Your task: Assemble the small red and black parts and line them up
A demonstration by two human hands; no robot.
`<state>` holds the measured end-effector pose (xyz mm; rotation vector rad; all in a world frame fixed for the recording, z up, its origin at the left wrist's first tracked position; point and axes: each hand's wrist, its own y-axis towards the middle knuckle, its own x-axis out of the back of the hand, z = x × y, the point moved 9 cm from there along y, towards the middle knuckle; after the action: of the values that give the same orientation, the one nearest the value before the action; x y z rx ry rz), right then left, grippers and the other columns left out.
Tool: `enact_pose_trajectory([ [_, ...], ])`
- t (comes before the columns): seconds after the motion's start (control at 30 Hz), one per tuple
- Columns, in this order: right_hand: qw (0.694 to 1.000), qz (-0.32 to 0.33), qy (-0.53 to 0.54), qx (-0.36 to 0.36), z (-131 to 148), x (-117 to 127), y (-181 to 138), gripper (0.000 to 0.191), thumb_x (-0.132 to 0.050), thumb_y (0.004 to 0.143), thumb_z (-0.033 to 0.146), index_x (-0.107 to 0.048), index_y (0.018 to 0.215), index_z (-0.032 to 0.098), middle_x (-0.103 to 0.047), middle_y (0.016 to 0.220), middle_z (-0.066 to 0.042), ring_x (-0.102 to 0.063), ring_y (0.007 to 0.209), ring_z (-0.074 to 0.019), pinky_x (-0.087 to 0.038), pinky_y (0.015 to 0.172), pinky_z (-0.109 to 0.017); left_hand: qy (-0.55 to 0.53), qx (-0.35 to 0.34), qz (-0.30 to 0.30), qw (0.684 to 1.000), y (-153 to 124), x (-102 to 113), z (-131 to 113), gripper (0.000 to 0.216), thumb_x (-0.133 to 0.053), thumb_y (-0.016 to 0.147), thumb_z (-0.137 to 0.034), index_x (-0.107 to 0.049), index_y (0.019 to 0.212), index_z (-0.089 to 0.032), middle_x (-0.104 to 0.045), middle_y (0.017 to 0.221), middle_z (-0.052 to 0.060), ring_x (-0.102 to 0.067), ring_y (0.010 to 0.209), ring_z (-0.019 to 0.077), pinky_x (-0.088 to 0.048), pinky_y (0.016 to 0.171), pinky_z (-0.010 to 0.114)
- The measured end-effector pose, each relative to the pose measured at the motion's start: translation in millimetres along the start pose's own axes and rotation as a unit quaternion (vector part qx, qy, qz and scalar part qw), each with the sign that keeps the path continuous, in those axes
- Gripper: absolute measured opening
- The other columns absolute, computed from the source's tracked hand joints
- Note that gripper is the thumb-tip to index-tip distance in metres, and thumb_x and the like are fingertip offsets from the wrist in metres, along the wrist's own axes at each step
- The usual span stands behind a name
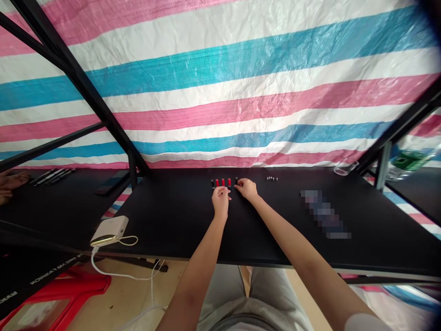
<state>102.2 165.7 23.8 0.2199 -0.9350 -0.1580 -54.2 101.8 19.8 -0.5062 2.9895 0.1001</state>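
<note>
A short row of small cylinders with shiny ends stands near the back of the black table [275, 220]. A black cylinder [212, 184] is at its left end, and several red cylinders [223, 182] follow. My left hand [221, 198] is just in front of the red ones, thumb and fingers drawn together; whatever they hold is too small to make out. To the right, my right hand [246, 188] pinches another black cylinder [236, 180] at the row's right end. Farther right lie several small silvery pieces [272, 179] in a line.
A white box [110, 229] with a cable sits at the table's left front edge. A blurred flat object [324, 214] lies on the right, and a clear cup [341, 170] stands at the back right. Another person's hand [12, 184] and pens [53, 176] are far left.
</note>
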Motion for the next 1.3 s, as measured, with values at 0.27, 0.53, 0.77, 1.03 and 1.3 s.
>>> enact_pose_trajectory([
  [0.27, 0.999, -0.04, 0.031, -0.012, -3.3, 28.0, -18.7, 0.021, -0.062, 0.07, 0.037, -0.064, 0.084, 0.022, -0.063, 0.075, -0.001, -0.057, 0.076, -0.017, -0.04, 0.071, -0.031, -0.007, -0.004, -0.002, 1.0, 1.3, 1.9, 2.3, 0.02, -0.055, 0.074, -0.035, -0.052, 0.078, -0.015, -0.062, 0.071, 0.002, -0.049, 0.043, 0.0048, -0.036, 0.042, 0.017],
  [0.53, 0.967, -0.168, 0.192, 0.02, -18.2, 61.7, -72.0, 0.026, -0.046, 0.081, 0.035, -0.063, 0.088, 0.017, -0.065, 0.082, -0.006, -0.057, 0.068, -0.0154, -0.046, 0.069, -0.03, 0.003, -0.037, 0.028, 0.999, -4.5, -5.2, -2.6, 0.02, -0.056, 0.074, -0.035, -0.054, 0.075, -0.015, -0.059, 0.064, 0.0, -0.048, 0.044, 0.0053, -0.04, 0.046, 0.018],
  [0.77, 0.967, -0.171, 0.186, 0.036, -20.4, 60.0, -78.7, 0.026, -0.044, 0.081, 0.034, -0.063, 0.088, 0.017, -0.065, 0.082, -0.006, -0.058, 0.07, -0.016, -0.047, 0.072, -0.032, 0.016, -0.047, 0.028, 0.998, -9.8, -6.2, 0.0, 0.02, -0.057, 0.073, -0.036, -0.054, 0.073, -0.016, -0.059, 0.062, 0.0, -0.048, 0.043, 0.0064, -0.04, 0.047, 0.02],
  [1.03, 0.965, -0.172, 0.197, 0.03, -23.7, 58.5, -79.8, 0.025, -0.045, 0.08, 0.033, -0.063, 0.087, 0.017, -0.065, 0.081, -0.006, -0.057, 0.068, -0.0157, -0.047, 0.071, -0.031, 0.028, -0.051, 0.023, 0.998, -14.0, -6.7, -2.3, 0.02, -0.057, 0.073, -0.036, -0.055, 0.073, -0.016, -0.059, 0.062, 0.0, -0.049, 0.044, 0.0065, -0.04, 0.044, 0.019],
  [1.3, 0.965, -0.172, 0.198, 0.025, -25.2, 58.7, -79.0, 0.025, -0.045, 0.08, 0.034, -0.063, 0.087, 0.017, -0.065, 0.08, -0.006, -0.058, 0.068, -0.0162, -0.047, 0.071, -0.031, 0.024, -0.051, 0.017, 0.998, -11.6, -4.8, 2.0, 0.018, -0.055, 0.074, -0.033, -0.054, 0.073, -0.016, -0.058, 0.061, 0.0, -0.048, 0.042, 0.0061, -0.04, 0.045, 0.019],
])
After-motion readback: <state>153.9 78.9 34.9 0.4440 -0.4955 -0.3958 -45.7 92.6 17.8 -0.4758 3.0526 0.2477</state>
